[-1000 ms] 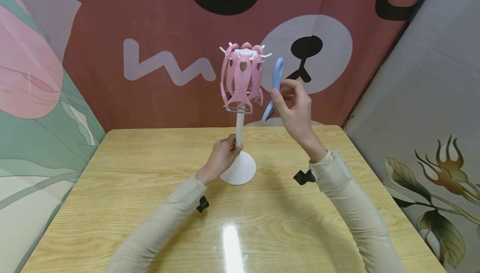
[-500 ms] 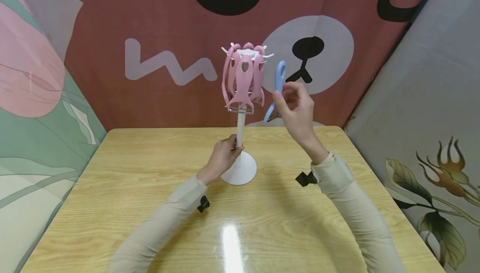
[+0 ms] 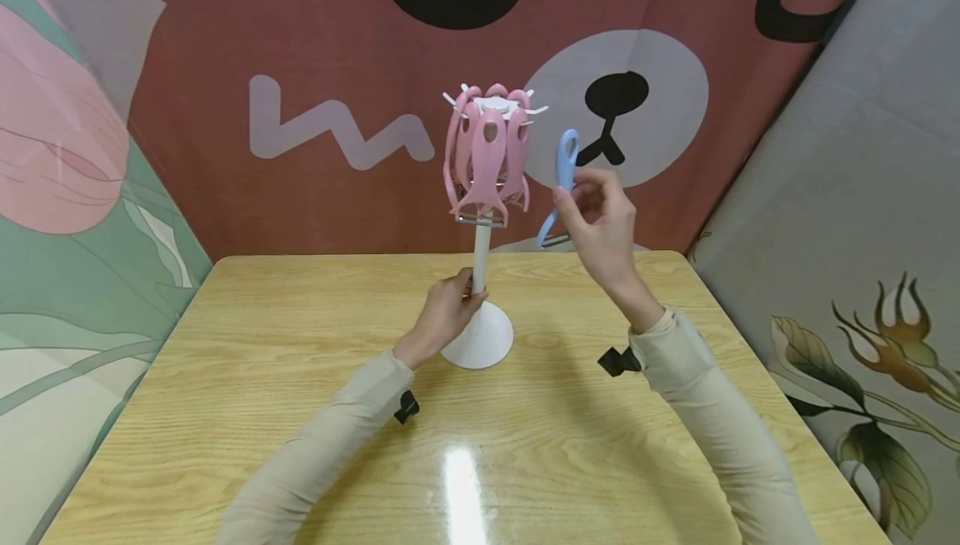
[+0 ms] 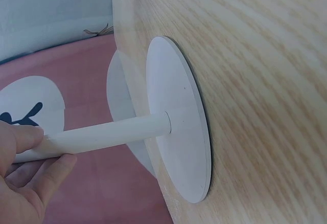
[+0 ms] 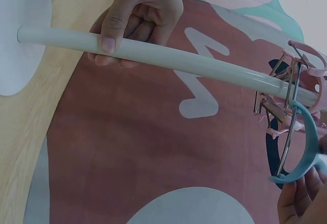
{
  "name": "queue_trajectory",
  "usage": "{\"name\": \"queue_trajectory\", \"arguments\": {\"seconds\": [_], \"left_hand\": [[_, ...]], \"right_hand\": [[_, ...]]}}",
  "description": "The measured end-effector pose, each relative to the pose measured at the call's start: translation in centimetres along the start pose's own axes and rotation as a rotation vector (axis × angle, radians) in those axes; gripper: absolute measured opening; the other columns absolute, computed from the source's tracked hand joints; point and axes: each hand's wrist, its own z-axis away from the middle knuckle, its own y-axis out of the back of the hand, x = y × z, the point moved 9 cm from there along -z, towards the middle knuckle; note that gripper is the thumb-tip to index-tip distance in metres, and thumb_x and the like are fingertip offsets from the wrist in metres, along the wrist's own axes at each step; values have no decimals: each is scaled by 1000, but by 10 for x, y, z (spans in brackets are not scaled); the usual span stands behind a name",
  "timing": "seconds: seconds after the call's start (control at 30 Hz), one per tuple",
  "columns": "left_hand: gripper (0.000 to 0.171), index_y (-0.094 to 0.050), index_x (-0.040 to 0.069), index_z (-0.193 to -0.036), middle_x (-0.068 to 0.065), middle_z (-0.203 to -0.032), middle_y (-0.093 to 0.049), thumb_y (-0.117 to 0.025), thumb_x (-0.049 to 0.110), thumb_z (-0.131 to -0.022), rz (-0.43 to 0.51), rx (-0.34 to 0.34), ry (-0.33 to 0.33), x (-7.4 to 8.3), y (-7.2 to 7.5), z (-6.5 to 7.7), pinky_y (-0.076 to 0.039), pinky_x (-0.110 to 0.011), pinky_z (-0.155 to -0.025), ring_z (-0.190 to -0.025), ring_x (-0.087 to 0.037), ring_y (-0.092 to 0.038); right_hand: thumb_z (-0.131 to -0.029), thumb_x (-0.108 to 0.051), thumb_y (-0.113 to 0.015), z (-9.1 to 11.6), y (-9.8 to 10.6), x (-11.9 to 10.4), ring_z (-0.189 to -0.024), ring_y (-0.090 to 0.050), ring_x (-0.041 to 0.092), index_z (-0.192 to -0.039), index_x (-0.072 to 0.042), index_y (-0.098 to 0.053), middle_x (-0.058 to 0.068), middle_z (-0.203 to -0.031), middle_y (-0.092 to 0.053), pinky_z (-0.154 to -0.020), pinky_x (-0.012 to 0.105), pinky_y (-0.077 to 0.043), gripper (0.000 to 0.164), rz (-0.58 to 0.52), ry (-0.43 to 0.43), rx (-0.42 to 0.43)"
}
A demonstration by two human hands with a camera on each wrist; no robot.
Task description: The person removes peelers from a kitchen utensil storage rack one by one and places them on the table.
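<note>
A white stand with a round base (image 3: 480,349) stands upright on the table. My left hand (image 3: 441,317) grips its pole (image 4: 107,135) low down, thumb and fingers curled round it. Several pink peelers (image 3: 486,166) hang from the white hooks (image 3: 497,103) at the top, blades downward. To the right of them, apart in the head view, my right hand (image 3: 606,227) pinches a light blue peeler (image 3: 566,160) by its handle, loop end up and blade down. In the right wrist view the blue peeler's curved head (image 5: 308,139) overlaps the pink ones, and most of the right hand is cut off.
A wooden table (image 3: 300,320) lies under the stand. Behind it hangs a reddish cloth (image 3: 337,203) with a cartoon face, and patterned cloths flank both sides. Small black devices (image 3: 618,361) sit at both wrists.
My right hand has drifted slightly right and down with the blue peeler, which has turned so more of its loop and blade show. The left hand and stand stay nearly still.
</note>
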Motion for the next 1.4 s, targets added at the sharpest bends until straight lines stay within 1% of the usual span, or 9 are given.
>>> {"name": "queue_trajectory", "arguments": {"seconds": [0.1,0.23,0.5,0.57,0.73,0.8,1.1,1.2,1.4], "left_hand": [[21,-62,-6,-109,-17,-97,-71,-68,7,-94,-8,-3,11,-1,0,0,-58,-31,-73,-90,-26,-71],[20,-62,-6,-108,-17,-97,-71,-68,6,-94,-5,-2,11,-1,-1,0,-58,-31,-73,-89,-26,-71],[20,-62,-5,-109,-16,-96,-71,-68,7,-94,-5,-13,24,-2,-1,-1,-58,-31,-73,-88,-25,-71],[20,-62,-5,-109,-16,-96,-71,-67,8,-95,-6,-16,28,-3,-2,-1,-58,-31,-74,-88,-25,-71],[20,-62,-5,-109,-16,-97,-71,-68,6,-94,0,-16,28,-4,-2,-1,-58,-31,-74,-89,-25,-71],[20,-62,-5,-110,-16,-97,-71,-68,6,-94,1,-16,24,-4,-2,-2,-58,-31,-75,-90,-25,-71],[19,-61,-5,-109,-16,-96,-70,-68,6,-94,1,-11,16,-2,-2,-2,-58,-32,-74,-88,-25,-71],[19,-62,-5,-109,-16,-95,-70,-68,6,-94,4,-11,18,-2,-1,-2,-58,-32,-74,-88,-25,-71],[17,-62,-5,-107,-16,-94,-70,-68,4,-93,12,-9,15,-2,-1,-1,-58,-32,-73,-87,-26,-71]], "right_hand": [[-90,10,-63,0,0,-10,-70,-54,9,-111,17,-54,26,-84,-58,-60,15,-44,24,29,-34,-3],[-91,10,-63,1,-1,-10,-71,-54,10,-113,18,-54,26,-84,-58,-60,14,-44,25,44,-58,-20],[-91,8,-65,3,-2,-5,-67,-52,13,-117,18,-56,27,-83,-60,-60,14,-43,29,79,-64,-38],[-92,5,-65,5,-2,5,-66,-53,11,-120,14,-58,24,-83,-61,-60,15,-43,30,87,-66,-36],[-93,2,-66,8,-2,32,-64,-52,12,-125,12,-58,23,-83,-62,-58,15,-42,34,112,-71,-37],[-92,3,-67,8,-2,35,-64,-52,14,-125,14,-57,25,-84,-62,-58,14,-42,36,128,-75,-42],[-94,-14,-70,13,2,46,-66,-54,12,-128,4,-59,13,-84,-64,-59,16,-43,40,203,-115,-78],[-94,-17,-71,15,4,51,-63,-54,12,-127,2,-61,11,-82,-64,-56,17,-41,40,239,-143,-90],[-93,-25,-72,18,8,60,-62,-56,12,-125,-1,-62,7,-81,-65,-53,19,-38,40,305,-228,-120]]}}
